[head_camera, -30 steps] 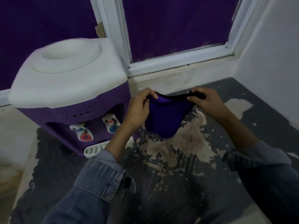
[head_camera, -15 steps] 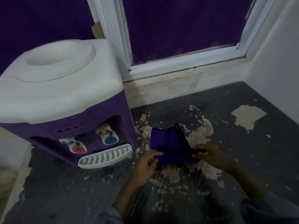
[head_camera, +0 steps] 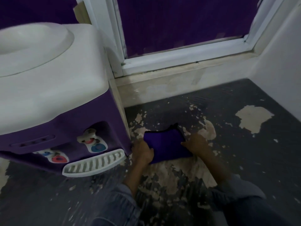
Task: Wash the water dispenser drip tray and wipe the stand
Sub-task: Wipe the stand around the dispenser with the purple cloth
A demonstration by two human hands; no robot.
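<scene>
Purple and white plastic fills the left: the dispenser sits on a dark, flaking surface with no bottle on its white top. Its drip tray is seated at the foot of the front, jutting out below the taps, not yet taken off for washing. Just right of the dispenser's corner, the left hand presses down on the near-left edge of a folded purple cloth. The left fingers are curled over that edge, though blur makes it hard to say whether they pinch it or only flatten it. The right hand rests on the cloth's right side, fingers bent over the fold; it seems to hold the cloth down rather than lift it. The cloth lies flat on a bare, pale patch where the dark coating has peeled.

Risks from here, as I judge them: the loose flakes around the cloth could cling to it, so wiping with it would smear grit rather than clean. The left hand is close to the dispenser's corner, and a careless reach could knock the tray, which may hold stale water that would spill over the surface. Pulling the tray out tilted would cause the same spill. The dispenser is light without a bottle, so a hard tug on the tray could drag or tip the whole unit forward.
</scene>
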